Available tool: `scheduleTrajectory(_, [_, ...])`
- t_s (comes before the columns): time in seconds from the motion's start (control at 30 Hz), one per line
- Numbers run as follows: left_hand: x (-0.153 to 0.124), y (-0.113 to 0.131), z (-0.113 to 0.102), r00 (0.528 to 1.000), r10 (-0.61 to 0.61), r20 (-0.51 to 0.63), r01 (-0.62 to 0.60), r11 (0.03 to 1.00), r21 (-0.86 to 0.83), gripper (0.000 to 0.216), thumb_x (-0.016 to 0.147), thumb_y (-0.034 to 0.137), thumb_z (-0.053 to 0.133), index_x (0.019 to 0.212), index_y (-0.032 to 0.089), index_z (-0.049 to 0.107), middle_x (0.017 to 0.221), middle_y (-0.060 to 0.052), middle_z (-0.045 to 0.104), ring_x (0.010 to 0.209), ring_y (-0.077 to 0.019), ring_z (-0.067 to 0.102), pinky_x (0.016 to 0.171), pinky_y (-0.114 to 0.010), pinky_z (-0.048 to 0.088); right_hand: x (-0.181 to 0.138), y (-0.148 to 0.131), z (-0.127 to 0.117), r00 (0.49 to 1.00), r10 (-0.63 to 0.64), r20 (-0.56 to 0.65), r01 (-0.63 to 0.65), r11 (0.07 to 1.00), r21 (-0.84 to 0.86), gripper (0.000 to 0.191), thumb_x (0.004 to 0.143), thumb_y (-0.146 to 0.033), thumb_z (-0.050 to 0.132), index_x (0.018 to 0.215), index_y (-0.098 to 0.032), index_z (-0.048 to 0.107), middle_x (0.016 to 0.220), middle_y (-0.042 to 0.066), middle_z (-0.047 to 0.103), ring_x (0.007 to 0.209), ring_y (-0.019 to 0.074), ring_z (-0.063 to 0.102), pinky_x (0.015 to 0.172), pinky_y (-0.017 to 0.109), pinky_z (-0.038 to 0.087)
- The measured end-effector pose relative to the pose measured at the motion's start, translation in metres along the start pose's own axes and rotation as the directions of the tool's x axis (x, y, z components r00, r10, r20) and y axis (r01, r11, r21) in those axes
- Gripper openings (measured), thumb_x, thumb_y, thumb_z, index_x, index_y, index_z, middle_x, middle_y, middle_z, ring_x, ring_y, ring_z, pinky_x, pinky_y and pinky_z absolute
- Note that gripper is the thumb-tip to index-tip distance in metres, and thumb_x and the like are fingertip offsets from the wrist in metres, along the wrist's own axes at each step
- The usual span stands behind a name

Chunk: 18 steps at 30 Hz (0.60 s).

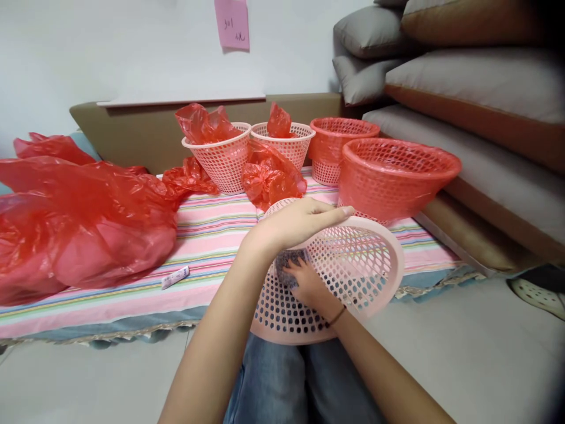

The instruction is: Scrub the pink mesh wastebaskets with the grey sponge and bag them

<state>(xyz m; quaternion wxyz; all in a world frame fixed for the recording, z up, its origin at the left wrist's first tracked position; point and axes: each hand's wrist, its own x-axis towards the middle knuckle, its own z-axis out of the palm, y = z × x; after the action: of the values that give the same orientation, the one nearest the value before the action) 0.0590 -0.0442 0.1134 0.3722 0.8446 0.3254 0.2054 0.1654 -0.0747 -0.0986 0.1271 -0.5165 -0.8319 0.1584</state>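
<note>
A pale pink perforated plastic basket lies tilted over my knees, its mouth turned toward me. My left hand bends over its upper side, thumb stretched along the rim, the other fingers hidden behind; it steadies the basket. Inside the basket, my right hand presses a dark grey cloth or pad against the inner wall with its fingers somewhat apart. A dark band circles the right wrist.
Two pink baskets with red plastic bags and two red-lined baskets stand on a striped bed sheet. Left lies a big red bag near a small white packet. Grey cushions are stacked right.
</note>
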Motion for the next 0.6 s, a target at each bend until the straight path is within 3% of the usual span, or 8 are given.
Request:
scheduleTrajectory(0.13, [-0.005, 0.001, 0.0, 1.0, 0.023, -0.004, -0.023, 1.0, 0.004, 0.051, 0.091, 0.062, 0.042, 0.061, 0.021, 0.044, 0.068, 0.002, 0.045, 0.066, -0.0146, 0.045, 0.069, -0.029, 0.041, -0.063, -0.022, -0.007, 0.986, 0.024, 0.166, -0.043, 0.993, 0.108, 0.077, 0.065, -0.012, 0.06, 0.141, -0.015, 0.057, 0.155, 0.013, 0.045, 0.148, 0.039, 0.028, 0.123, 0.06, 0.016])
scheduleTrajectory(0.27, [-0.005, 0.002, 0.001, 0.999, 0.04, 0.004, -0.04, 0.999, -0.001, 0.049, 0.092, 0.057, 0.042, 0.059, 0.021, 0.039, 0.066, 0.002, 0.04, 0.063, -0.0137, 0.042, 0.066, -0.029, 0.038, -0.122, -0.042, -0.014, 0.943, 0.031, 0.332, -0.105, 0.973, 0.205, 0.086, 0.063, -0.018, 0.062, 0.148, -0.015, 0.049, 0.161, 0.013, 0.032, 0.152, 0.0409, 0.017, 0.123, 0.064, 0.01])
scheduleTrajectory(0.4, [0.003, 0.009, 0.006, 0.999, 0.022, 0.048, -0.023, 1.0, 0.014, 0.052, 0.094, 0.057, 0.04, 0.057, 0.021, 0.038, 0.063, 0.002, 0.041, 0.06, -0.0136, 0.043, 0.062, -0.029, 0.035, -0.153, -0.044, -0.025, 0.881, -0.001, 0.473, -0.147, 0.95, 0.276, 0.091, 0.056, -0.025, 0.073, 0.144, -0.015, 0.054, 0.158, 0.015, 0.038, 0.149, 0.0471, 0.021, 0.121, 0.068, 0.012])
scheduleTrajectory(0.47, [0.01, 0.015, 0.01, 0.999, 0.006, 0.052, -0.008, 0.999, 0.051, 0.051, 0.095, 0.055, 0.04, 0.058, 0.02, 0.046, 0.066, 0.001, 0.051, 0.064, -0.015, 0.05, 0.065, -0.029, 0.038, -0.158, -0.039, -0.038, 0.907, 0.0, 0.422, -0.154, 0.931, 0.331, 0.079, 0.062, -0.025, 0.071, 0.139, -0.018, 0.06, 0.153, 0.014, 0.046, 0.146, 0.0442, 0.031, 0.121, 0.066, 0.022])
scheduleTrajectory(0.6, [0.027, 0.029, 0.018, 0.997, -0.039, 0.065, 0.028, 0.988, 0.153, 0.049, 0.095, 0.054, 0.042, 0.067, 0.02, 0.063, 0.079, -0.003, 0.066, 0.073, -0.0182, 0.06, 0.071, -0.03, 0.043, -0.142, -0.022, -0.078, 0.991, 0.112, 0.074, -0.134, 0.873, 0.469, 0.044, 0.087, -0.027, 0.053, 0.129, -0.025, 0.066, 0.137, 0.009, 0.064, 0.126, 0.0304, 0.061, 0.11, 0.053, 0.047])
